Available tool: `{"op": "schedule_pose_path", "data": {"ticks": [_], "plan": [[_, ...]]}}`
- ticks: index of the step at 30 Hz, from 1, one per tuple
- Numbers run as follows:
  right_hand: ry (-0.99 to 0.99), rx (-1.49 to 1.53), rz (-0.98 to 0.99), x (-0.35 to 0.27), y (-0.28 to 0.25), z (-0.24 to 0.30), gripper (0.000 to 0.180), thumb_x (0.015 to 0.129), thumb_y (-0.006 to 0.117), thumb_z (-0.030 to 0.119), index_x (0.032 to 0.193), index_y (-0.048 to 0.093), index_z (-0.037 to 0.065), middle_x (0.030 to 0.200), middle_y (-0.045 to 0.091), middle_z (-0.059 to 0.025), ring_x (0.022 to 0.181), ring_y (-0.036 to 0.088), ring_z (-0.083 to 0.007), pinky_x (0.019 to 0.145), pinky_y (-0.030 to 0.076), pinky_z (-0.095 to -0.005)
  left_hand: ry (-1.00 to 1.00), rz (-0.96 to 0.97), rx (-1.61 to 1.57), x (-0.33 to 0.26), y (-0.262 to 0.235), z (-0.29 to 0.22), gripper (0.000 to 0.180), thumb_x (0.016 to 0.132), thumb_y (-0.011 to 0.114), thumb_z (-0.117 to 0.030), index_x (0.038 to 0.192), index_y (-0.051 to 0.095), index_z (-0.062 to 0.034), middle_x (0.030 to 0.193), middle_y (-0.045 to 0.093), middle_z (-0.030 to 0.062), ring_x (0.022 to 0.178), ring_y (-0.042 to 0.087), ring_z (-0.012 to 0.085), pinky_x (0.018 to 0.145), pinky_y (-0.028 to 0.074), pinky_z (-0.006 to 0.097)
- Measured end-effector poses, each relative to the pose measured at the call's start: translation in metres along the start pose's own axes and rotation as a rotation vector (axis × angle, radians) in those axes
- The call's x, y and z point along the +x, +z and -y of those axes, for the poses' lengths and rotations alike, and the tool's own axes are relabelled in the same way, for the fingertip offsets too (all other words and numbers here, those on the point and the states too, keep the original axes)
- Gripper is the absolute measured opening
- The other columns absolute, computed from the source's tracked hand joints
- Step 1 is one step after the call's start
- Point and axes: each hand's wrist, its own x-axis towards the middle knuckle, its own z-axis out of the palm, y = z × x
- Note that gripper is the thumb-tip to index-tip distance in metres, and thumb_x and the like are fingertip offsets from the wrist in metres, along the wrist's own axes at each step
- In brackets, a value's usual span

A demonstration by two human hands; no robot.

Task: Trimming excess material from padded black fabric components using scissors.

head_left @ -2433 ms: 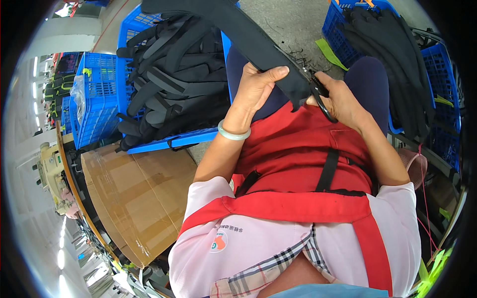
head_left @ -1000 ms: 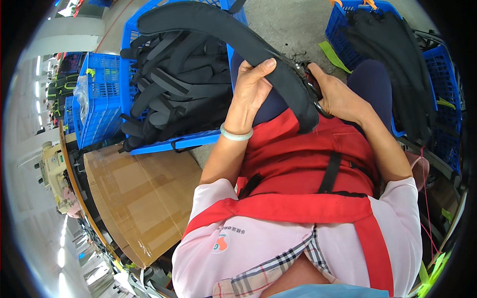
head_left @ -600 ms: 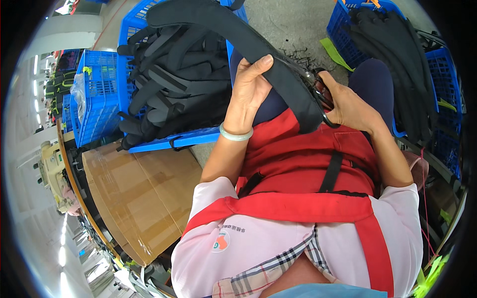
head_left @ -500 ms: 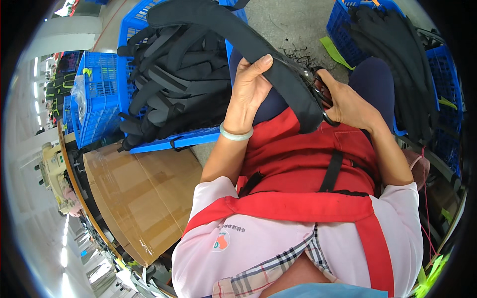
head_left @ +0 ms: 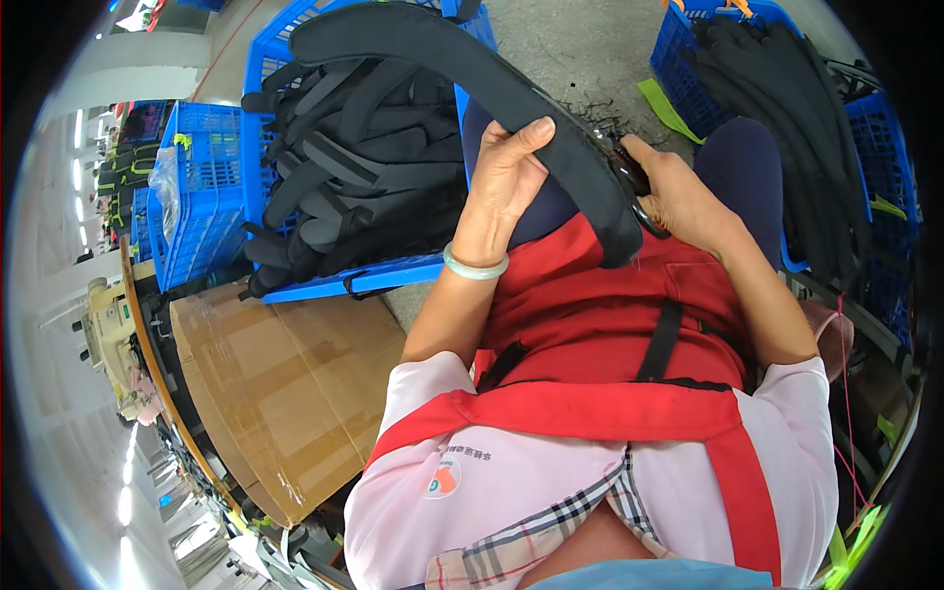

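A long, curved black padded strap [head_left: 433,49] stretches from above the left crate down over my lap. My left hand [head_left: 508,177] grips it near its lower part, thumb on top, with a pale bangle on the wrist. At the strap's right edge, my right hand [head_left: 678,192] is closed around black-handled scissors [head_left: 634,177]. The blades lie along that edge and are partly hidden by the strap. Below the strap is my red apron [head_left: 590,334].
To the left, a blue crate [head_left: 295,292] holds a heap of black straps [head_left: 344,167]. A cardboard box [head_left: 285,383] stands nearer. Another blue crate [head_left: 678,69] with long black pieces [head_left: 787,128] is at right. Dark thread scraps [head_left: 590,110] litter the floor.
My left hand and the strap have shifted slightly right and down. The scissors, still in my right hand, have turned a little along the strap's edge.
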Motion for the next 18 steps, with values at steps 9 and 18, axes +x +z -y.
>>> {"op": "schedule_pose_path", "data": {"ticks": [9,18], "plan": [[-0.123,-0.029,-0.038,0.000,-0.001,-0.005,0.042,0.079,0.067,0.011,0.110,0.040,-0.001,0.082,0.057,-0.0267,0.080,0.056,-0.0455,0.068,0.044,-0.0457,-0.007,0.012,-0.002,0.002,0.001,-0.002,0.013,0.084,0.067,-0.001,0.096,0.068,-0.0073,0.098,0.069,0.0066,0.094,0.066,0.0234,0.090,0.053,0.045],[-0.091,0.000,-0.056,-0.003,-0.002,0.000,0.045,0.078,0.067,0.014,0.111,0.040,-0.001,0.087,0.059,-0.0282,0.086,0.057,-0.0469,0.073,0.043,-0.0476,-0.015,-0.043,-0.043,-0.001,0.007,-0.001,0.015,0.082,0.068,0.004,0.094,0.068,-0.0044,0.093,0.069,0.0068,0.085,0.066,0.0181,0.082,0.053,0.034]]}}
